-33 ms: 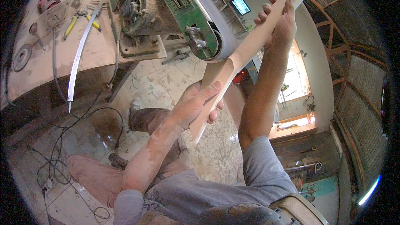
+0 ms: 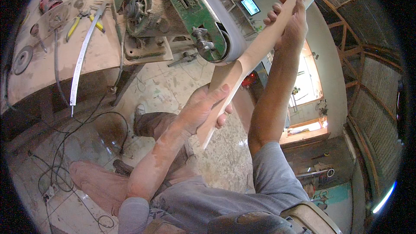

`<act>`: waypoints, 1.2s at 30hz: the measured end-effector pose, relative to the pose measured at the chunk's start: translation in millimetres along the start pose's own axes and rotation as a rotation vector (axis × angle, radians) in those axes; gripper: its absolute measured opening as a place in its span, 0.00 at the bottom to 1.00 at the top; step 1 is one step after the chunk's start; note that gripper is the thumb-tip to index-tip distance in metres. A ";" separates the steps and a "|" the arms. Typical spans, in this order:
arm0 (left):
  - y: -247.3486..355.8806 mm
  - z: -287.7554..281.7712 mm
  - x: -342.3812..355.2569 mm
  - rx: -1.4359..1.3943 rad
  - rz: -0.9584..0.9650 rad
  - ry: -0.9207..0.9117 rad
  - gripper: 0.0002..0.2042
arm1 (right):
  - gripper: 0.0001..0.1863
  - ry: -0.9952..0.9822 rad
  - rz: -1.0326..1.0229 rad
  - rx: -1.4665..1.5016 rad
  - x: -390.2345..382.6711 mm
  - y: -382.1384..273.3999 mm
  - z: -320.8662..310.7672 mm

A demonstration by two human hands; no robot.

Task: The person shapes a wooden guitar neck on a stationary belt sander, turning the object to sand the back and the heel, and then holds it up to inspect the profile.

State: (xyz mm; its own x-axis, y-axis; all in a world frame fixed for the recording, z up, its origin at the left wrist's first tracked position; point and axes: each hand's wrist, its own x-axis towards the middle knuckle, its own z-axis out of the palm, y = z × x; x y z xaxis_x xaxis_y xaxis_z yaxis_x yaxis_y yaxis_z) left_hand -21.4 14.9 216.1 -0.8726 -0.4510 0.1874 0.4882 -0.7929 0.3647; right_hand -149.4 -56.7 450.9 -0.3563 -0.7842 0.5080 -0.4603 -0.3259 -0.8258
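A long pale wooden piece (image 2: 260,47) runs diagonally from the lower middle to the top right. My left hand (image 2: 203,108) grips its wide lower end, thumb on top. My right hand (image 2: 290,21) holds the narrow upper part near the top. The middle of the wood presses against the grey belt (image 2: 225,21) of a green belt sander (image 2: 195,13) mounted on a dusty workbench.
The dusty bench (image 2: 56,60) carries yellow-handled pliers (image 2: 76,24), a long metal strip (image 2: 80,60) and a round disc (image 2: 21,58). Black cables (image 2: 65,156) trail over the tiled floor. A small lit screen (image 2: 250,5) hangs behind. My feet stand below the bench.
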 end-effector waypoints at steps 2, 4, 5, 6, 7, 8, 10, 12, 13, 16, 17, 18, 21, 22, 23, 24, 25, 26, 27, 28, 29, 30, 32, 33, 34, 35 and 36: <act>-0.2 0.7 -0.2 -0.009 -0.002 0.000 0.20 | 0.35 0.016 0.010 -0.026 1.5 -0.5 0.5; 0.4 1.7 -0.9 -0.020 -0.004 -0.001 0.21 | 0.36 0.032 0.019 -0.047 1.7 -1.7 4.2; 0.6 1.7 -1.0 -0.026 -0.006 -0.002 0.21 | 0.35 0.037 0.007 -0.059 0.6 -1.5 7.2; 1.0 1.6 -0.9 -0.033 -0.008 -0.003 0.21 | 0.35 0.041 -0.006 -0.071 -1.3 -1.4 10.9; 0.9 0.5 0.1 -0.028 -0.008 -0.010 0.22 | 0.35 0.044 -0.019 -0.083 -2.0 -1.9 12.9; -0.8 -1.3 1.3 -0.023 -0.011 -0.017 0.22 | 0.35 0.045 -0.017 -0.090 -1.7 -1.7 11.7; -1.4 -2.5 1.7 -0.023 -0.018 -0.032 0.23 | 0.35 0.046 -0.013 -0.102 0.8 -0.8 9.6; -1.2 -3.7 1.5 -0.033 -0.029 -0.046 0.23 | 0.35 0.063 -0.019 -0.128 1.3 0.3 9.4; -2.0 -4.8 2.1 -0.037 -0.035 -0.044 0.23 | 0.35 0.071 -0.022 -0.140 1.0 0.8 9.6; -4.9 -10.5 6.4 -0.053 -0.040 -0.046 0.23 | 0.36 0.098 -0.078 -0.230 -1.8 4.2 14.0; -6.6 -12.2 8.0 -0.065 -0.041 -0.054 0.22 | 0.36 0.099 -0.066 -0.222 -1.2 4.0 14.2; -7.9 -13.6 9.5 -0.076 -0.042 -0.062 0.22 | 0.35 0.099 -0.054 -0.213 0.4 4.0 14.3; -9.5 -16.5 12.2 -0.121 -0.054 -0.103 0.22 | 0.35 0.081 -0.072 -0.199 1.2 6.0 13.7; -9.2 -15.2 12.7 -0.131 -0.077 -0.085 0.22 | 0.35 0.072 -0.087 -0.196 0.9 6.8 13.4; -9.2 -14.0 13.4 -0.140 -0.100 -0.066 0.22 | 0.34 0.087 -0.082 -0.201 0.7 7.5 13.7; -9.3 -13.2 14.2 -0.149 -0.124 -0.046 0.22 | 0.34 0.103 -0.077 -0.207 0.5 7.9 13.9; -10.4 -14.5 15.2 -0.172 -0.125 -0.074 0.22 | 0.34 0.119 -0.072 -0.213 0.3 8.5 13.4; -10.6 -18.2 16.1 -0.194 -0.120 -0.102 0.21 | 0.34 0.124 -0.075 -0.238 1.0 8.7 14.7; -11.3 -22.2 17.5 -0.217 -0.116 -0.130 0.21 | 0.34 0.129 -0.078 -0.262 1.7 8.8 15.6; -12.2 -26.0 19.8 -0.250 -0.122 -0.162 0.21 | 0.34 0.135 -0.081 -0.287 1.8 9.0 16.6; -13.9 -30.3 23.3 -0.284 -0.129 -0.195 0.20 | 0.34 0.155 -0.097 -0.338 0.9 9.8 19.2; -15.0 -34.1 26.3 -0.317 -0.136 -0.227 0.20 | 0.34 0.174 -0.114 -0.389 -0.5 10.9 23.9; -16.5 -39.5 29.9 -0.426 -0.157 -0.322 0.20 | 0.35 0.207 -0.111 -0.503 -0.9 12.2 26.6; -18.0 -40.7 32.6 -0.478 -0.168 -0.370 0.20 | 0.35 0.219 -0.091 -0.565 2.4 13.1 25.8; -22.9 -43.6 40.1 -0.535 -0.162 -0.408 0.18 | 0.35 0.229 -0.072 -0.626 6.4 13.7 25.1; -24.1 -42.2 45.1 -0.580 -0.172 -0.439 0.17 | 0.35 0.225 -0.078 -0.639 9.2 16.6 19.7; -26.1 -40.5 47.9 -0.625 -0.178 -0.469 0.16 | 0.35 0.219 -0.086 -0.650 11.8 19.4 15.2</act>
State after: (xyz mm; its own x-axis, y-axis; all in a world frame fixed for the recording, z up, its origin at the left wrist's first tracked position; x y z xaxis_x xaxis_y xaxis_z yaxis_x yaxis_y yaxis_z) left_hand -75.3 -2.6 178.6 -0.7862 -0.1866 0.5892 0.1378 -0.9823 -0.1272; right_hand -150.2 -80.4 437.1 -0.4210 -0.6226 0.6596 -0.8641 0.0542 -0.5004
